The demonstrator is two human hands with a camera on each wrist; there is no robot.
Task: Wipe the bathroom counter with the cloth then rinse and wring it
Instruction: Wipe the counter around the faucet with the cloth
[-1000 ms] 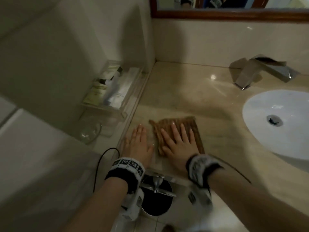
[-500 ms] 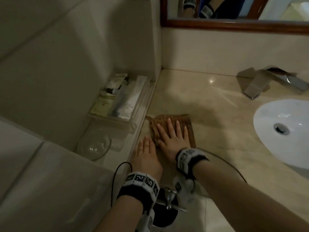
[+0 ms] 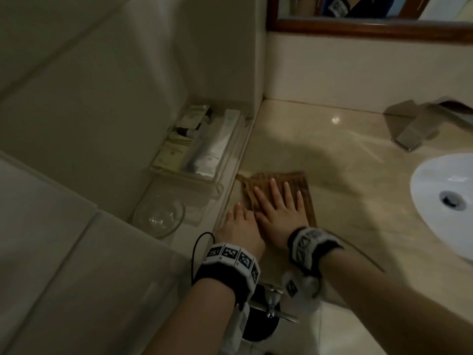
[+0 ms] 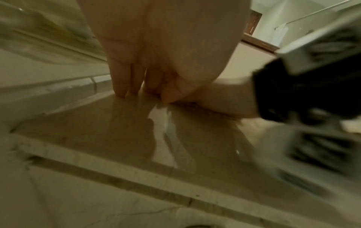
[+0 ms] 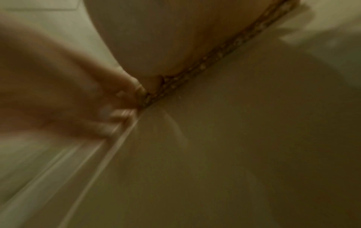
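A brown ribbed cloth (image 3: 294, 179) lies flat on the beige marble counter (image 3: 332, 155) near its left edge. My right hand (image 3: 277, 201) presses on the cloth with straight, spread fingers. My left hand (image 3: 240, 224) rests flat on the bare counter just left of it, fingers straight and together, touching the right hand's thumb side. In the left wrist view the left hand (image 4: 148, 86) has its fingertips down on the wet, shiny counter (image 4: 117, 131). The right wrist view is blurred and shows the cloth's edge (image 5: 205, 64) under the palm.
A clear tray of toiletries (image 3: 199, 147) and a glass bowl (image 3: 158, 216) sit on a lower ledge to the left. A white sink (image 3: 448, 201) and chrome faucet (image 3: 419, 124) are at the right. A mirror (image 3: 371, 11) hangs above the back wall.
My right hand has pushed the cloth away from me along the counter's left edge, towards the back wall. The left hand has stayed flat beside it and now trails behind.
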